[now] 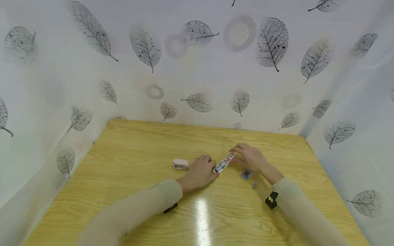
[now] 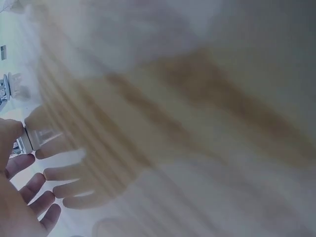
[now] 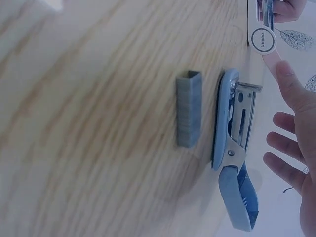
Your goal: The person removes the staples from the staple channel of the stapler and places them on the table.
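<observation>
An opened white and pink stapler [image 1: 224, 163] lies slantwise between my two hands on the wooden table. My left hand [image 1: 201, 171] pinches its near end with thumb and finger; the left wrist view shows them on either side of the white end [image 2: 29, 139]. At the far end, my right hand [image 1: 250, 158] holds it between thumb and fingers, with one digit on the pink part beside the round hinge [image 3: 263, 40]. The other right fingers [image 3: 286, 148] spread away from it. A blue stapler [image 3: 234, 143], also opened, rests near my right hand.
A grey strip of staples [image 3: 189, 109] lies beside the blue stapler. Left of my left hand sits a closed pink stapler [image 1: 181, 164]. A leaf-patterned curtain [image 1: 197, 68] surrounds the table [image 1: 138, 143] at the back and sides.
</observation>
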### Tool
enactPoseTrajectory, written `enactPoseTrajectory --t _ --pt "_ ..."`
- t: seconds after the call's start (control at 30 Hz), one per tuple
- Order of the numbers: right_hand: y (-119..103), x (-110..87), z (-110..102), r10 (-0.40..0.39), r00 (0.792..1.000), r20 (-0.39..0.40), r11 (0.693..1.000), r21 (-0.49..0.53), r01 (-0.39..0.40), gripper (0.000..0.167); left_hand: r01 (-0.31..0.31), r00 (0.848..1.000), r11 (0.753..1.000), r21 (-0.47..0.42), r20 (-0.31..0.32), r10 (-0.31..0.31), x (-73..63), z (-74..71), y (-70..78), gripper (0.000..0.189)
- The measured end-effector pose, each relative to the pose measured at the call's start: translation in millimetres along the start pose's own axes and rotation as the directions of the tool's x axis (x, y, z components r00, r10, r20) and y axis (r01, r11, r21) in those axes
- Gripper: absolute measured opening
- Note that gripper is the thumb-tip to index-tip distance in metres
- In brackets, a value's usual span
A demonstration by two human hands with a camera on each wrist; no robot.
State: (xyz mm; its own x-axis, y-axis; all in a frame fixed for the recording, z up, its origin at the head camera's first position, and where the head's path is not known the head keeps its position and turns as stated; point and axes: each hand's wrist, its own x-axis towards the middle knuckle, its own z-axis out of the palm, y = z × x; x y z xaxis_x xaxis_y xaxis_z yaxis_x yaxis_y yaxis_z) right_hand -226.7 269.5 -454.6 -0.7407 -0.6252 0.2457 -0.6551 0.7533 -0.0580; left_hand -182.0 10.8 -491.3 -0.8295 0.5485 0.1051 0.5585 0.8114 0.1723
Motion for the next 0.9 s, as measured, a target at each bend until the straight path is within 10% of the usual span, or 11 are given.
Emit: enactPoseTrajectory --t 0.6,0.9 --pt "9 -6.1 -4 0.116 0.993 0.024 0.987 0.107 -0.118 0.047 -0.009 1.0 0.999 0.052 -0.001 0.009 15.3 4.5 8.4 0.041" --pt "-2 -10.9 -14 0.291 0.957 -0.004 0.868 0.422 -0.263 0.04 0.009 1.0 1.0 0.028 0.009 -0.009 14.3 2.9 8.7 0.038"
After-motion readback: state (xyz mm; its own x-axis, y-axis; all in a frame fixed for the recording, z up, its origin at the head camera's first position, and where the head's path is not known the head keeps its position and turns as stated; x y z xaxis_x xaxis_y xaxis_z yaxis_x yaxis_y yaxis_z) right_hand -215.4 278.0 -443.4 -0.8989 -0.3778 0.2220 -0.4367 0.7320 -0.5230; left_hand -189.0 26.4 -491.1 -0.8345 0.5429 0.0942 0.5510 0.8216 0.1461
